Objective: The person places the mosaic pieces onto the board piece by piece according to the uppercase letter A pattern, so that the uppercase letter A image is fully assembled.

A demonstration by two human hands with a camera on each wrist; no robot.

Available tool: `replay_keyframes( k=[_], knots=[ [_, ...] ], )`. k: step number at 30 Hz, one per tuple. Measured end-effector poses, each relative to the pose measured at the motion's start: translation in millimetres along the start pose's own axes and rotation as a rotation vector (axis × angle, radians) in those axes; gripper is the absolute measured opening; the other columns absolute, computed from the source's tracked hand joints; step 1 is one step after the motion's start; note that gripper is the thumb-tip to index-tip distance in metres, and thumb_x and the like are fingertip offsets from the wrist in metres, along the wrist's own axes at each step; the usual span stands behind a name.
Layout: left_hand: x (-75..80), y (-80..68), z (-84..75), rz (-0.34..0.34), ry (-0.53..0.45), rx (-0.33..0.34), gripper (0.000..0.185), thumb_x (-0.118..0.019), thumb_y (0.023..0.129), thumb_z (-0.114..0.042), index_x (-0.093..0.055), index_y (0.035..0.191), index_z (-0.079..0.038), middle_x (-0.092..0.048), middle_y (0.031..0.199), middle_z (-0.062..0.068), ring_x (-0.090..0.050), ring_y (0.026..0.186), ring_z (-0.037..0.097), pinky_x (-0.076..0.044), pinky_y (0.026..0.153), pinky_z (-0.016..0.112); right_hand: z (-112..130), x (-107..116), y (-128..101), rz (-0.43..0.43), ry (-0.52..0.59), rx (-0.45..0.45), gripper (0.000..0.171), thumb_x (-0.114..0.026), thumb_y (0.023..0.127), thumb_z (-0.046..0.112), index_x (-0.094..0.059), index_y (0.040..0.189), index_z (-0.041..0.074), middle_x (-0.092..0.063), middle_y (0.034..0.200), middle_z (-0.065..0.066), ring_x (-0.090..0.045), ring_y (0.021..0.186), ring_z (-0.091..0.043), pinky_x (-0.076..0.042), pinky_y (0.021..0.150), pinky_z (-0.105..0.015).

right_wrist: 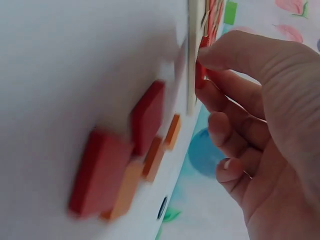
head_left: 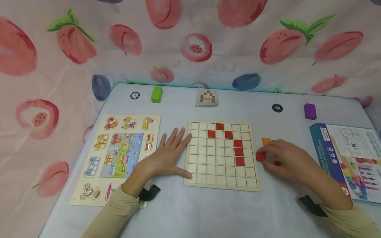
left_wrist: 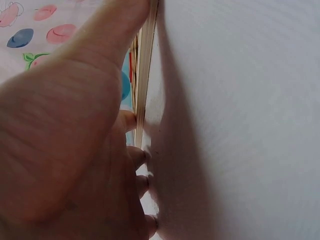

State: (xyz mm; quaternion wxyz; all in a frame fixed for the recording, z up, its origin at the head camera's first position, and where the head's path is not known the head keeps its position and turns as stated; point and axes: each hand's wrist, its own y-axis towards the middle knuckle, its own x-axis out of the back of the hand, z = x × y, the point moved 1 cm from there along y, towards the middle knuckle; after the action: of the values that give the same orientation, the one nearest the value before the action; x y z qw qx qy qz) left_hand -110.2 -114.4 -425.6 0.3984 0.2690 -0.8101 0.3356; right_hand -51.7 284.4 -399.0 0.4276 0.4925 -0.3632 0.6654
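Held red tile: a small flat square (head_left: pixel 260 156), pinched in the right hand just beside the grid board's right edge; whether it touches the edge I can't tell.
Right hand: thumb and forefinger clamped on that tile, the hand (head_left: pixel 285 158) coming in from the right; the wrist view shows its other fingers loosely bent.
Grid board: pale wood (head_left: pixel 211 160) ruled into squares, flat in the middle of the table (head_left: pixel 214 215).
Set tiles: six red tiles (head_left: pixel 239 152) in its squares, one in the top row, two in the next, then three stacked down the right side.
Left hand: fingers spread apart, thumb and forefinger tips touching the board's left edge, the hand (head_left: pixel 168 157) clasping nothing.
Loose tiles: red ones (right_wrist: pixel 148 117) and orange ones (right_wrist: pixel 172 132) lie on the table near the right hand.
Card: a small printed grid (head_left: pixel 207 97) beyond the board.
Puzzle: a vehicle board (head_left: pixel 122 155) to the left, partly under the left forearm.
Box: a printed carton (head_left: pixel 357 162) at the far right.
Blocks: green (head_left: pixel 156 95) at the back left, purple (head_left: pixel 310 111) at the back right.
Chips: one marked 10 (head_left: pixel 135 95) near the green block, a black one marked 100 (head_left: pixel 277 107) left of the purple.
Cloth: peach-printed fabric (head_left: pixel 196 48) hanging behind the table.
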Motion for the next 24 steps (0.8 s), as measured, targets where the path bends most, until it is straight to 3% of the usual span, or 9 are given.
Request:
replay_keyframes(
  k=[6, 12, 18, 24],
  knots=[
    [-0.8, 0.8, 0.4, -0.003, 0.009, 0.001, 0.136, -0.085, 0.077, -0.07, -0.006, 0.174, -0.016, 0.013, 0.181, 0.011, 0.015, 0.168, 0.037, 0.007, 0.133, 0.068, 23.7, -1.2, 25.9, -0.102, 0.025, 0.081, 0.03, -0.086, 0.087, 0.021, -0.08, 0.116, 0.017, -0.078, 0.114, -0.002, -0.071, 0.108, -0.024, -0.063, 0.093, -0.051],
    [-0.6, 0.6, -0.6, -0.004, 0.01, -0.002, 0.137, -0.086, 0.076, -0.071, -0.006, 0.173, -0.015, 0.011, 0.181, 0.012, 0.014, 0.168, 0.038, 0.006, 0.133, 0.068, 53.4, -9.2, 63.7, -0.065, 0.049, 0.122, 0.029, -0.083, 0.089, 0.022, -0.08, 0.117, 0.015, -0.077, 0.109, -0.002, -0.069, 0.104, -0.022, -0.062, 0.089, -0.044],
    [0.3, 0.4, 0.5, -0.015, 0.009, 0.001, 0.136, -0.085, 0.077, -0.07, -0.007, 0.173, -0.015, 0.01, 0.182, 0.012, 0.013, 0.169, 0.038, 0.004, 0.133, 0.068, 89.3, -18.0, 103.7, -0.018, 0.063, 0.228, 0.024, -0.082, 0.092, 0.022, -0.08, 0.116, 0.018, -0.078, 0.109, 0.0, -0.071, 0.1, -0.021, -0.061, 0.087, -0.042],
    [-1.5, -0.3, 1.1, 0.001, 0.015, -0.003, 0.136, -0.084, 0.078, -0.071, -0.005, 0.173, -0.015, 0.012, 0.181, 0.013, 0.014, 0.168, 0.04, 0.005, 0.133, 0.069, 110.7, -28.4, 125.6, -0.019, 0.016, 0.287, 0.02, -0.082, 0.092, 0.019, -0.083, 0.112, 0.018, -0.077, 0.107, 0.001, -0.072, 0.103, -0.021, -0.062, 0.092, -0.042]
  ],
)
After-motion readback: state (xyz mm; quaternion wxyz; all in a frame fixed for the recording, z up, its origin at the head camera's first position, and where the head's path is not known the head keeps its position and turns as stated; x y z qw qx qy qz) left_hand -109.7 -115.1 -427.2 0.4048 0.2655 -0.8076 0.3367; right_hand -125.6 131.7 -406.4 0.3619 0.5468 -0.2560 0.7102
